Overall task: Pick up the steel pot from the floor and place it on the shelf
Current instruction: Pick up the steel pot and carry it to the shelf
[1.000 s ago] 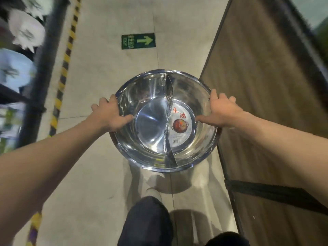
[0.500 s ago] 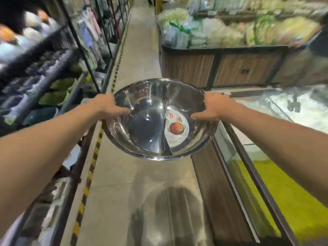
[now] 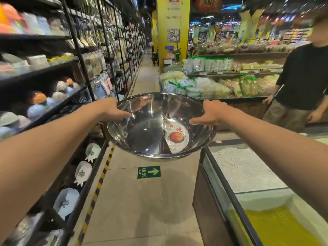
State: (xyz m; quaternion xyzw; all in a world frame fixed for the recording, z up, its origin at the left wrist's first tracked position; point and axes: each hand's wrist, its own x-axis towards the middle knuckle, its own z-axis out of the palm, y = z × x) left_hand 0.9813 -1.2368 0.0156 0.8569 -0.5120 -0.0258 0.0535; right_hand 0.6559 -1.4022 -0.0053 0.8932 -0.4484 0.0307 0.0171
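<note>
My forearms reach out from the bottom corners, and between them I hold the steel pot (image 3: 150, 128) in the air above the aisle floor (image 3: 134, 201). My left hand (image 3: 108, 110) is clamped on the pot's left rim, thumb lying inside the bowl and the fingers hidden under the edge. My right hand (image 3: 211, 113) grips the right rim the same way, thumb pointing inward across the metal. The pot is wide and shallow, tilted so its open side faces me, with a curved divider (image 3: 164, 121) splitting it into two halves; a round printed label (image 3: 177, 137) lies in the right half.

Below the pot, a green exit sign (image 3: 148, 172) with an arrow is stuck to the floor, and a yellow-and-black striped strip (image 3: 99, 181) runs along the foot of the shelf (image 3: 44, 68) on my left, which carries blurred ceramic dishes. To my right stands a glass-topped bin (image 3: 248, 174) of white and yellow powder. Farther off, packaged goods (image 3: 204, 86) are heaped on a display, a person in a black shirt (image 3: 301, 77) stands at the right edge, and a yellow pillar (image 3: 173, 23) rises behind.
</note>
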